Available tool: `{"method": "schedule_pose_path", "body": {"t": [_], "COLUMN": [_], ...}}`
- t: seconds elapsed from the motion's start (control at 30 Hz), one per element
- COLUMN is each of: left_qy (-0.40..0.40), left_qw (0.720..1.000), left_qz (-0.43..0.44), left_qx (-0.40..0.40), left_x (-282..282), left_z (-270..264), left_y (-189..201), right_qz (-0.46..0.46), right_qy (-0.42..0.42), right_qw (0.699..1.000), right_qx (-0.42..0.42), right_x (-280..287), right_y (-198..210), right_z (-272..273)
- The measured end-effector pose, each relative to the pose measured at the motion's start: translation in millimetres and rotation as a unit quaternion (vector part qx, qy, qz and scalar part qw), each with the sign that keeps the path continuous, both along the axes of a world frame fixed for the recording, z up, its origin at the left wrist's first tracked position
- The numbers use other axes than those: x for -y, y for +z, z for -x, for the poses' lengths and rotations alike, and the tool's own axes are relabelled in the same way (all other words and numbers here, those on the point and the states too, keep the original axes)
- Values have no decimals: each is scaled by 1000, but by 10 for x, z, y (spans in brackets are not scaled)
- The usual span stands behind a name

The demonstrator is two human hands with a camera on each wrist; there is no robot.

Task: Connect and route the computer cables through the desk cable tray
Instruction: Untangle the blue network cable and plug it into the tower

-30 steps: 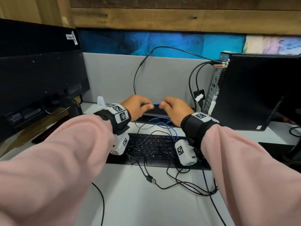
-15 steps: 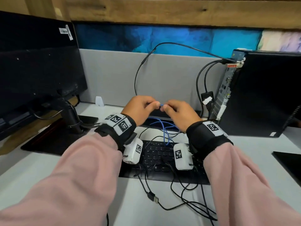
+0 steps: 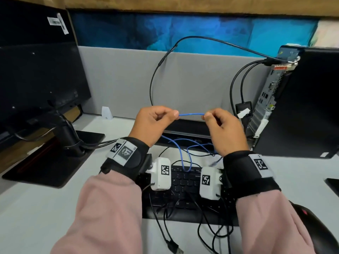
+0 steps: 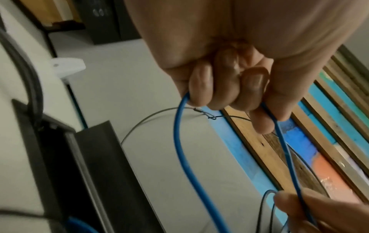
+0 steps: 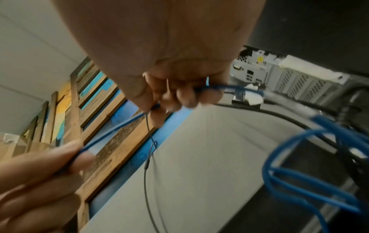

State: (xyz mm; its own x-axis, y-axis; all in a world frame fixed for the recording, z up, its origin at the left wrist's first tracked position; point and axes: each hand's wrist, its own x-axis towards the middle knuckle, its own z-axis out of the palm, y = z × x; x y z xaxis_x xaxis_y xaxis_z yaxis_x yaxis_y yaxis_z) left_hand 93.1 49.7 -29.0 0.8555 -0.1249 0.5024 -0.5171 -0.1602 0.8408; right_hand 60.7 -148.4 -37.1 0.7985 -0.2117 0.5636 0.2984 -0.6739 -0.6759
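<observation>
Desk (image 3: 45,208) fills the lower frame; monitor (image 3: 36,76) stands upper left, computer tower (image 3: 311,107) at right, keyboard (image 3: 185,189) lower centre between the wrists. At frame centre, left hand (image 3: 152,123) and right hand (image 3: 223,129) are raised above the keyboard, each with fingers curled, pinching the blue cable (image 3: 191,114). A short span runs nearly level between the two hands. The remaining cable hangs below them in loose loops over the keyboard's far edge.
</observation>
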Motion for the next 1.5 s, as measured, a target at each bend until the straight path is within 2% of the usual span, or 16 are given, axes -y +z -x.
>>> {"method": "schedule_pose_path", "body": {"t": [0.13,0.2,0.33,0.47,0.6,0.7,0.8,0.87,1.0,1.07,1.17,1.27,1.37,1.5], "left_qy": [-23,-36,-51,-13,-5,-20,-43,-41,4,24,35,16,-9,-22], "left_qw": [998,997,993,995,995,994,991,990,991,990,988,988,987,988], "left_qz": [-43,-63,-102,-98,-100,-110,-129,-135,-133,-139,-150,-156,-161,-153], "left_qx": [26,16,-2,-12,-4,-8,-5,-11,-26,-27,-19,-6,3,-6], "left_x": [101,139,106,-60,-108,-28,50,33,-141,-201,-192,-98,3,9], "left_z": [18,10,-12,-76,-66,-50,-21,-17,-84,-105,-93,-69,-37,-31], "left_y": [-2,-8,-19,-16,-8,-23,-54,-44,-35,-44,-38,-40,-61,-56], "right_qz": [11,34,32,-3,63,111,130,128,61,82,130,110,96,108], "right_qy": [119,138,70,28,-15,48,110,79,-22,-33,-23,44,113,81], "right_qw": [993,990,997,998,998,992,985,988,998,995,989,992,986,990], "right_qx": [-17,-14,12,64,28,48,-28,-36,-19,-47,-66,-48,-74,-49], "right_x": [-78,-156,-65,85,144,-4,-218,-188,175,229,138,-54,-274,-223], "right_y": [78,66,98,184,118,121,77,54,76,48,15,23,-11,29], "right_z": [76,94,89,126,69,101,119,95,43,28,32,54,86,86]}}
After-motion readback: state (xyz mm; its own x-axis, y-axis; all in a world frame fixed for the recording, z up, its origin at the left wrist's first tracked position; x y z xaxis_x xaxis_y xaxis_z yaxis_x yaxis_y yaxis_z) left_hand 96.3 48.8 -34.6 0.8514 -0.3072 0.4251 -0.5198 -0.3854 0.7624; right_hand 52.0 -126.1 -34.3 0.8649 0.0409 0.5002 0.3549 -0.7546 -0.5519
